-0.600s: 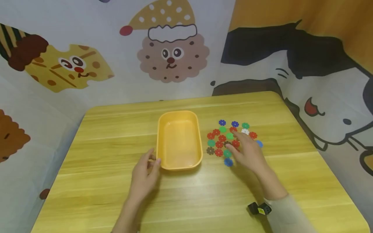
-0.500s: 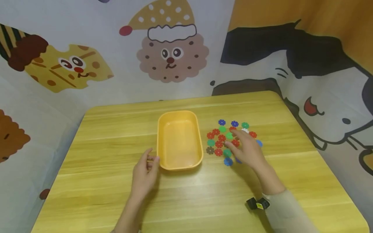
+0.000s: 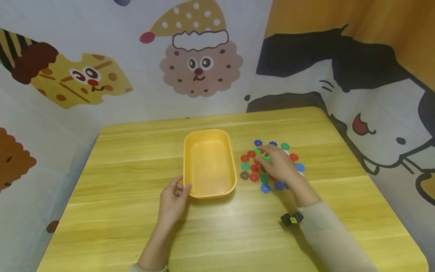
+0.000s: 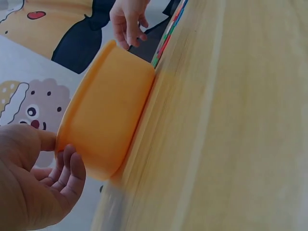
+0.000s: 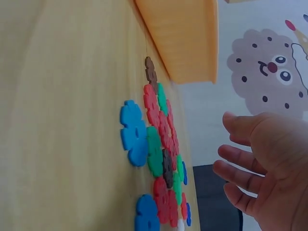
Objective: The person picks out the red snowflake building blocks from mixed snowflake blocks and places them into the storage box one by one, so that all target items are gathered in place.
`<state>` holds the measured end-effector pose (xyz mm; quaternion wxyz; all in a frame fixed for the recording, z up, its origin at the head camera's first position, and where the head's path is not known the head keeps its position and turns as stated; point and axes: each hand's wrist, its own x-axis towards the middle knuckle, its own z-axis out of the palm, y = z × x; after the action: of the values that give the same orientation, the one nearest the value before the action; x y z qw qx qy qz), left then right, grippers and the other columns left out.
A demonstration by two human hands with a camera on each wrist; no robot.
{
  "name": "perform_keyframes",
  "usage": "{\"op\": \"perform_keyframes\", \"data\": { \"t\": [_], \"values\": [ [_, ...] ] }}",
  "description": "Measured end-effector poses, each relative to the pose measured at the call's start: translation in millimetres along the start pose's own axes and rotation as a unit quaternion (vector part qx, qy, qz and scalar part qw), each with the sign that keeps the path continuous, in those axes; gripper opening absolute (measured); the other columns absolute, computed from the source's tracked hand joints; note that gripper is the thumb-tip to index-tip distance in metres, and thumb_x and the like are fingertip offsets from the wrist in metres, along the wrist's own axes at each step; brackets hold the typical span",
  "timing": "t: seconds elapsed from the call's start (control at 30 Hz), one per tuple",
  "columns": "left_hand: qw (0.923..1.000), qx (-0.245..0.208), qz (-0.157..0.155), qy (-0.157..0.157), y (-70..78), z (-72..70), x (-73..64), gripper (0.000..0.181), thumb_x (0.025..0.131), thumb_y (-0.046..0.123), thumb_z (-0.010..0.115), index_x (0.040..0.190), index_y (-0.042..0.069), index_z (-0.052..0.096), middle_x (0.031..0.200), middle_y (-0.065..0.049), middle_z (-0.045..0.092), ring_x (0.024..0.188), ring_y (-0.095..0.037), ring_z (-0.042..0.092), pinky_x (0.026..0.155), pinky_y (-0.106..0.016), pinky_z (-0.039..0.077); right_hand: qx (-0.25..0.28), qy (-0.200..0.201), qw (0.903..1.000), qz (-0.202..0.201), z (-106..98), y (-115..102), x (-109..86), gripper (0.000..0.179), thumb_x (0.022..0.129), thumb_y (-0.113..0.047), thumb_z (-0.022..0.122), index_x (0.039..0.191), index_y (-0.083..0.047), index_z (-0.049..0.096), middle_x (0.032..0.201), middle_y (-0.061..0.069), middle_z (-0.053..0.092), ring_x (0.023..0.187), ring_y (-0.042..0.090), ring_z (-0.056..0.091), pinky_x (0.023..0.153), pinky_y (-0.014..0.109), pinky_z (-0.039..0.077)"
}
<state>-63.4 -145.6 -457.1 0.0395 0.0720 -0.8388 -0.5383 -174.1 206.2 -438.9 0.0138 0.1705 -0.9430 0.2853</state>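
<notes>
My left hand (image 3: 172,202) holds the near left corner of a yellow plastic tray (image 3: 210,166), thumb over the rim and fingers against the outer wall. In the left wrist view, the tray (image 4: 108,106) sits on the table with that hand (image 4: 38,178) at its rim. Right of the tray, several flower-shaped interlocking plastic discs (image 3: 254,177) lie flat in red, green, blue, brown and white. My right hand (image 3: 280,164) hovers above them with loosely bent fingers, hiding some. Nothing shows between its fingers in the right wrist view, where the discs (image 5: 134,134) lie below the hand (image 5: 269,168).
The wood-grain table (image 3: 217,238) reaches back to a cartoon-printed cloth (image 3: 142,83). A black device (image 3: 291,219) is strapped at my right wrist, beside a light sleeve (image 3: 326,226).
My right hand has moved farther over the discs, up and left, uncovering blue discs on the near side. The left hand has shifted slightly right, its thumb now over the tray's rim.
</notes>
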Motion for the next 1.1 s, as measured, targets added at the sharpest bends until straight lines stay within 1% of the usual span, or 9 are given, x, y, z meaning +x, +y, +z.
{"op": "perform_keyframes", "data": {
  "t": [0.17, 0.3, 0.4, 0.5, 0.6, 0.7, 0.8, 0.93, 1.1],
  "values": [
    [1.0000, -0.002, -0.004, -0.003, 1.4, 0.4, 0.0, 0.050, 0.099, 0.019, 0.068, 0.140, -0.005, 0.053, 0.088, -0.008, 0.062, 0.068, -0.012, 0.054, 0.055, -0.020, 0.047, 0.010, -0.009, 0.9999, -0.005, 2, 3, 11.2, 0.044, 0.098, -0.023, 0.069, 0.136, -0.004, 0.060, 0.129, 0.017, 0.063, 0.108, 0.034, 0.062, 0.087, 0.052, 0.056],
    [1.0000, 0.002, -0.003, -0.002, 1.9, -0.5, 0.4, 0.050, 0.099, 0.018, 0.069, 0.141, -0.005, 0.053, 0.089, -0.009, 0.062, 0.071, -0.014, 0.056, 0.058, -0.020, 0.049, 0.019, -0.024, 0.9995, -0.008, 8, 10, 21.0, 0.042, 0.097, -0.018, 0.070, 0.134, 0.000, 0.061, 0.127, 0.018, 0.064, 0.107, 0.034, 0.063, 0.092, 0.051, 0.055],
    [1.0000, 0.002, -0.003, -0.003, 2.0, -1.3, 0.4, 0.050, 0.099, 0.018, 0.069, 0.140, -0.004, 0.053, 0.090, -0.009, 0.063, 0.074, -0.015, 0.057, 0.061, -0.021, 0.050, 0.020, -0.033, 0.9992, -0.008, 12, 14, 27.4, 0.040, 0.097, -0.017, 0.071, 0.132, 0.001, 0.062, 0.122, 0.018, 0.065, 0.104, 0.033, 0.064, 0.091, 0.049, 0.055],
    [1.0000, -0.002, -0.002, -0.006, 1.5, -1.1, 0.9, 0.050, 0.098, 0.017, 0.069, 0.140, -0.004, 0.053, 0.090, -0.009, 0.063, 0.075, -0.016, 0.058, 0.062, -0.021, 0.051, 0.027, -0.038, 0.9989, 0.003, 17, 18, 32.6, 0.039, 0.096, -0.019, 0.072, 0.129, 0.001, 0.064, 0.102, 0.014, 0.066, 0.086, 0.028, 0.064, 0.079, 0.044, 0.057],
    [0.9999, -0.009, 0.001, -0.008, 1.3, -0.3, 0.5, 0.050, 0.098, 0.017, 0.069, 0.140, -0.005, 0.053, 0.090, -0.009, 0.063, 0.074, -0.015, 0.057, 0.062, -0.021, 0.051, 0.039, -0.048, 0.9976, 0.031, 19, 21, 36.8, 0.041, 0.096, -0.022, 0.072, 0.130, -0.001, 0.063, 0.080, 0.008, 0.060, 0.065, 0.021, 0.056, 0.063, 0.037, 0.052],
    [0.9999, -0.012, 0.001, -0.009, 0.1, 0.2, 0.5, 0.050, 0.098, 0.017, 0.069, 0.140, -0.004, 0.053, 0.089, -0.009, 0.062, 0.072, -0.014, 0.056, 0.061, -0.020, 0.050, 0.046, -0.069, 0.9945, 0.064, 21, 22, 40.0, 0.044, 0.097, -0.025, 0.071, 0.133, -0.003, 0.062, 0.072, 0.006, 0.055, 0.055, 0.018, 0.052, 0.056, 0.033, 0.047],
    [0.9999, -0.011, -0.001, -0.009, -1.4, 0.4, 1.2, 0.050, 0.098, 0.017, 0.070, 0.141, -0.004, 0.053, 0.089, -0.009, 0.062, 0.072, -0.014, 0.056, 0.061, -0.020, 0.050, 0.046, -0.090, 0.9912, 0.085, 21, 19, 41.8, 0.045, 0.097, -0.027, 0.071, 0.135, -0.003, 0.060, 0.073, 0.006, 0.056, 0.055, 0.018, 0.055, 0.055, 0.033, 0.049],
    [0.9999, -0.011, 0.000, -0.010, -1.7, 0.4, 1.6, 0.050, 0.098, 0.017, 0.069, 0.141, -0.004, 0.053, 0.090, -0.008, 0.062, 0.073, -0.015, 0.056, 0.062, -0.020, 0.050, 0.029, -0.106, 0.9895, 0.095, 20, 17, 44.6, 0.045, 0.097, -0.028, 0.070, 0.134, -0.004, 0.060, 0.076, 0.006, 0.058, 0.059, 0.019, 0.059, 0.058, 0.033, 0.051],
    [0.9998, -0.017, -0.001, -0.012, -1.9, 0.0, 1.6, 0.050, 0.098, 0.016, 0.069, 0.141, -0.003, 0.052, 0.090, -0.009, 0.062, 0.074, -0.015, 0.056, 0.062, -0.020, 0.050, 0.004, -0.116, 0.9877, 0.105, 19, 16, 49.4, 0.043, 0.097, -0.028, 0.070, 0.131, -0.004, 0.061, 0.085, 0.008, 0.062, 0.071, 0.021, 0.060, 0.068, 0.038, 0.052]
  ]
}}
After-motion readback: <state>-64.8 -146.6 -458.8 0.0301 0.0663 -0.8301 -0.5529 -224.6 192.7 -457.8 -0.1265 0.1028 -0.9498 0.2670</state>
